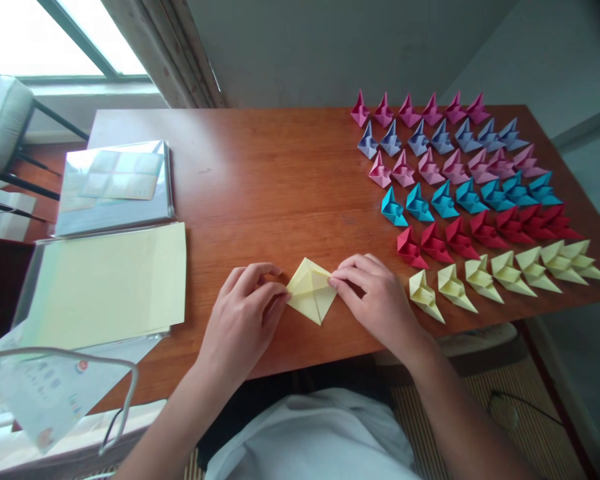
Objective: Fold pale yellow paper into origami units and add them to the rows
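A pale yellow sheet of origami paper (312, 293), folded into a small diamond with creases and a raised flap, lies near the table's front edge. At its left corner, my left hand (250, 303) pinches the paper between thumb and fingers. The opposite corner is gripped by my right hand (367, 290), thumb and index finger together. To the right of that hand stands a row of folded yellow paper pieces (423, 293), pointed at their ends. What lies under the diamond's upper layers is hidden.
Beyond the yellow row are rows of folded paper in red (435, 243), turquoise (419, 202), pink (430, 167), lavender (391, 139) and magenta (384, 110). Yellow paper sheets (115, 287) and a plastic-wrapped pack (115, 187) lie left. A white cable (80, 353) loops at lower left.
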Motion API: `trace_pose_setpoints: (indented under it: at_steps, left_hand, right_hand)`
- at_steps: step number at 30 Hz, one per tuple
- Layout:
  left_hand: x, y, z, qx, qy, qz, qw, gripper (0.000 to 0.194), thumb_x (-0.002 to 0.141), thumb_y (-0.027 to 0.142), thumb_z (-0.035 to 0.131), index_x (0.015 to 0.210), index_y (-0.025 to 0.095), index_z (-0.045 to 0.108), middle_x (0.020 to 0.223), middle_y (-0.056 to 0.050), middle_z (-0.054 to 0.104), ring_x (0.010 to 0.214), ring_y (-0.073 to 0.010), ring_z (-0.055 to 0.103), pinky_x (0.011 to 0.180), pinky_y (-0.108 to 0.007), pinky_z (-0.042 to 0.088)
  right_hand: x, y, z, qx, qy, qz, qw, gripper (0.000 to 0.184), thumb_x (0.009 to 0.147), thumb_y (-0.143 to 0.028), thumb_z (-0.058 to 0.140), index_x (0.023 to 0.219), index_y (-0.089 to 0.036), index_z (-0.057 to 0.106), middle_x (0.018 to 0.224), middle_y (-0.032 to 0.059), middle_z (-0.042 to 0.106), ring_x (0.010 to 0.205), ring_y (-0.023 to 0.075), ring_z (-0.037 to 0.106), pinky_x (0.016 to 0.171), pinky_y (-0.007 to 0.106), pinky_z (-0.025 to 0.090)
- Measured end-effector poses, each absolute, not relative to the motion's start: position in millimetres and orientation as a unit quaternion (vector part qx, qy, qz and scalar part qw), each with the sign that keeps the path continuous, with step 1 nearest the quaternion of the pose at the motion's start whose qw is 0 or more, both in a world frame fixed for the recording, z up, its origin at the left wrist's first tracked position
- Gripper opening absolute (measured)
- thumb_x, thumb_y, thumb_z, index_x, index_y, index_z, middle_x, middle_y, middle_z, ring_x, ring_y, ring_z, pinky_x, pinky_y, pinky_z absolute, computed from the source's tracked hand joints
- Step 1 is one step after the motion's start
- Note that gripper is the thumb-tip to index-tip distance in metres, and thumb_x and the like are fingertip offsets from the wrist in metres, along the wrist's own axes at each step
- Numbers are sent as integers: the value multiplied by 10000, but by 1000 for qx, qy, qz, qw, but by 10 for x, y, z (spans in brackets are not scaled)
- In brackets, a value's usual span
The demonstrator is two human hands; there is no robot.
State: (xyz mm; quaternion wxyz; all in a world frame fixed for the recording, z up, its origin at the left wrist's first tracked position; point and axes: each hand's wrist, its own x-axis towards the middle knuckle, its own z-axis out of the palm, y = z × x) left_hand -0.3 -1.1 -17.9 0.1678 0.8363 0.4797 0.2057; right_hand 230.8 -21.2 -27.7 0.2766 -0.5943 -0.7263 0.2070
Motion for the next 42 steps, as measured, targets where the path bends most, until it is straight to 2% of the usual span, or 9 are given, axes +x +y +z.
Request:
trace_pose_setpoints:
  at_steps: [6, 11, 13, 19, 24, 29, 36, 39, 42]
  left_hand:
    - [-90, -20, -102, 845, 476, 185, 161, 136, 963, 208, 561, 888, 214, 674, 1136, -66, 676, 988, -236, 613, 867, -394, 523]
    - [58, -25, -92, 821, 477, 253, 186, 189, 969, 170, 536, 1131, 203, 628, 1124, -68, 699, 1000, -206, 665, 876, -337, 537]
    - [131, -15, -137, 816, 475, 254, 207, 216, 972, 189, 546, 1178, 198, 612, 1076, -59, 714, 945, -185, 686, 816, -295, 545]
    - [271, 69, -222, 807, 498, 238, 209, 211, 955, 211, 590, 1163, 204, 629, 974, -21, 726, 764, -140, 682, 647, -241, 505]
    - [333, 96, -234, 809, 514, 224, 178, 190, 937, 208, 615, 1124, 205, 648, 965, -20, 730, 740, -151, 668, 630, -251, 483]
    - [372, 79, -226, 806, 532, 197, 169, 189, 935, 197, 608, 1115, 193, 664, 989, -23, 723, 802, -172, 673, 697, -267, 501]
    - [365, 24, -210, 822, 518, 204, 117, 259, 953, 187, 574, 1197, 152, 654, 1075, -70, 698, 921, -209, 659, 825, -308, 533]
    - [362, -75, -189, 859, 464, 205, 61, 330, 942, 115, 532, 1256, 116, 635, 1218, -124, 685, 1070, -257, 632, 943, -368, 513]
    - [381, -205, -131, 894, 419, 155, 44, 407, 920, 81, 500, 1314, 73, 601, 1410, -163, 607, 1261, -293, 568, 1067, -399, 460]
  right_hand:
    - [2298, -194, -245, -601, -726, 208, 264, 142, 941, -188, 631, 821, -220, 700, 849, 40, 686, 832, 209, 605, 764, 358, 498]
    - [2271, -178, -212, -611, -721, 212, 248, 146, 933, -167, 627, 813, -211, 697, 857, 43, 671, 838, 210, 609, 771, 359, 496]
    - [2259, -174, -203, -614, -720, 212, 243, 148, 933, -162, 623, 814, -212, 695, 861, 43, 665, 843, 209, 610, 781, 359, 495]
    - [2221, -159, -193, -630, -720, 196, 217, 150, 927, -176, 626, 792, -214, 678, 839, 41, 660, 845, 216, 609, 757, 356, 476]
    - [2167, -128, -190, -655, -706, 176, 204, 198, 936, -234, 636, 739, -218, 645, 795, 30, 648, 813, 204, 605, 720, 333, 439]
    - [2119, -98, -181, -687, -688, 163, 168, 198, 928, -297, 665, 752, -229, 605, 783, 2, 639, 808, 190, 593, 664, 307, 372]
    - [2090, -105, -187, -700, -675, 162, 169, 183, 916, -299, 676, 770, -231, 589, 775, -6, 631, 801, 190, 570, 672, 302, 348]
    - [2084, -99, -184, -701, -674, 164, 166, 188, 918, -307, 674, 770, -232, 586, 773, -9, 624, 802, 190, 571, 679, 302, 352]
    - [2079, -91, -182, -701, -674, 164, 165, 196, 923, -312, 666, 765, -229, 585, 776, -7, 623, 804, 188, 577, 691, 302, 363]
